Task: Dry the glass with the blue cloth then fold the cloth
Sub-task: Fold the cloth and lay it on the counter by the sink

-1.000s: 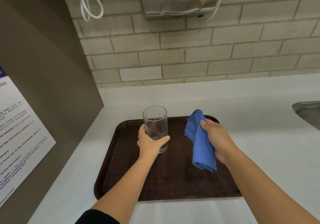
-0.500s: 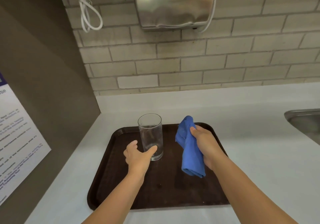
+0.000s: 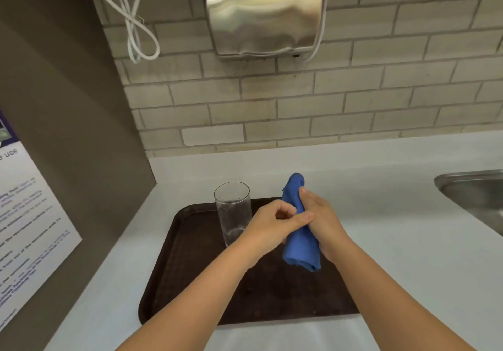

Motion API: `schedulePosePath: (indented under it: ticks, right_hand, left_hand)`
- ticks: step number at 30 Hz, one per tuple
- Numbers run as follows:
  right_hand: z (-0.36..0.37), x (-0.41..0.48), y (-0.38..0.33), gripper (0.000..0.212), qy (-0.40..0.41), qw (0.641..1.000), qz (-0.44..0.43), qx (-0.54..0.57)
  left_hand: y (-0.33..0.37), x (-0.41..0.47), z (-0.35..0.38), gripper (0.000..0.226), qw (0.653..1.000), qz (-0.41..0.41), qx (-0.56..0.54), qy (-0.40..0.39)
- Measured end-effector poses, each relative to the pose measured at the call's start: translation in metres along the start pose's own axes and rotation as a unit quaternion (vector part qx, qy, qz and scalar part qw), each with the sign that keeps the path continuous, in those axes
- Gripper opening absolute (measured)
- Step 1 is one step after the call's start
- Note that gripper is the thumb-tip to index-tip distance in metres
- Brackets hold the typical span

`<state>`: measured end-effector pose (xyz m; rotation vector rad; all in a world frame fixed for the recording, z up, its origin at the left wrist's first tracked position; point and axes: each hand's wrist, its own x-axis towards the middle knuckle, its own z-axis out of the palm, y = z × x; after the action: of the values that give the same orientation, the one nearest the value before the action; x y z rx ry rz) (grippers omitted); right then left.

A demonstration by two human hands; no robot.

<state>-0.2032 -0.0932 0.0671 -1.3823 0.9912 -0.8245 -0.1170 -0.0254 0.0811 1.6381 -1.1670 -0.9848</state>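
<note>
A clear drinking glass (image 3: 233, 212) stands upright on the far left part of a dark brown tray (image 3: 190, 269), with no hand on it. The blue cloth (image 3: 299, 250) hangs bunched above the tray, just right of the glass. My right hand (image 3: 324, 220) grips the cloth from the right side. From the left, my left hand (image 3: 275, 224) pinches the middle of the cloth with thumb and fingers. The cloth's top pokes up above both hands and its lower end dangles below them.
The tray lies on a white counter (image 3: 408, 255). A steel sink (image 3: 479, 195) sits at the right edge. A metal hand dryer (image 3: 265, 13) and a looped white cable (image 3: 136, 24) hang on the brick wall. A brown side panel with a notice (image 3: 27, 228) stands left.
My left hand has let go of the glass and moved right onto the blue cloth. The glass stays standing on the tray. The view has tilted upward.
</note>
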Motion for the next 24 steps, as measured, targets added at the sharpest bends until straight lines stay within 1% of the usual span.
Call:
schedulePosePath:
  ticks: [3,6,9,10,12,14,15,16,17,18,19,20,22,24]
  right_hand:
    - [-0.006,-0.004,-0.003,0.047,0.006,0.999,0.008,0.032]
    - [-0.010,-0.003,-0.001,0.050,-0.015,0.991,0.022,0.129]
    - [-0.015,-0.002,0.000,0.053,-0.053,0.976,0.041,0.207]
    - [-0.017,-0.001,0.000,0.053,-0.065,0.972,0.042,0.222]
    - [-0.021,0.000,0.000,0.044,-0.093,0.969,0.035,0.226]
    - [-0.022,-0.002,0.004,0.023,-0.083,0.977,0.042,0.194]
    - [-0.022,-0.005,0.006,0.019,-0.072,0.979,0.046,0.183]
    - [-0.024,-0.005,0.013,0.031,-0.061,0.983,0.048,0.168]
    - [-0.026,-0.005,0.021,0.050,-0.050,0.985,0.059,0.157]
    - [-0.027,-0.005,0.029,0.064,-0.051,0.983,0.076,0.156]
    - [-0.027,-0.009,0.034,0.072,-0.065,0.980,0.103,0.157]
    - [-0.026,-0.012,0.038,0.072,-0.089,0.974,0.135,0.160]
    - [-0.025,-0.018,0.041,0.058,-0.133,0.956,0.187,0.180]
    - [-0.024,-0.021,0.037,0.042,-0.148,0.942,0.187,0.235]
  left_hand:
    - [0.006,0.001,0.005,0.019,0.998,-0.012,-0.060,-0.019]
    - [0.006,0.005,0.010,0.032,0.995,-0.036,-0.096,-0.007]
    - [0.002,0.008,0.011,0.028,0.989,-0.043,-0.143,0.018]
    - [0.000,0.010,0.011,0.032,0.984,-0.044,-0.169,0.030]
    - [-0.002,0.013,0.008,0.038,0.972,-0.050,-0.224,0.052]
    - [-0.003,0.018,0.003,0.044,0.960,-0.065,-0.262,0.072]
    - [-0.004,0.021,0.001,0.047,0.954,-0.072,-0.279,0.080]
    - [-0.004,0.022,-0.001,0.048,0.948,-0.077,-0.296,0.087]
    - [-0.005,0.023,-0.004,0.049,0.942,-0.078,-0.313,0.091]
    - [-0.005,0.023,-0.006,0.049,0.937,-0.078,-0.329,0.092]
    - [-0.005,0.023,-0.007,0.049,0.931,-0.076,-0.345,0.088]
    - [-0.006,0.023,-0.009,0.048,0.926,-0.073,-0.360,0.082]
    - [-0.008,0.023,-0.009,0.046,0.915,-0.070,-0.391,0.067]
    - [-0.010,0.024,-0.009,0.043,0.906,-0.074,-0.413,0.052]
